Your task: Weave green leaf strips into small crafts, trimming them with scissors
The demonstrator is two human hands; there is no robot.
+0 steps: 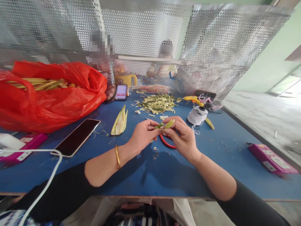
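Both my hands meet above the middle of the blue table. My left hand (142, 134), with a gold bangle at the wrist, pinches one end of a small green piece of corn husk (168, 124). My right hand (184, 138) grips the other end between thumb and fingers. Under the right hand shows a red curved loop (168, 143); the rest of it is hidden. To the left lies a pale bunch of corn husk (119, 121). Just beyond my hands is a heap of thin husk strips (158, 103), with small scraps around it.
A red plastic bag (77, 108) of husks fills the left, near a phone (76, 137) and a white cable (55, 172). White string (197, 116), a yellow-handled tool (194, 99) and glasses stand right. Pink packs (272, 158) lie at both sides. A perforated metal screen (141, 34) rises behind.
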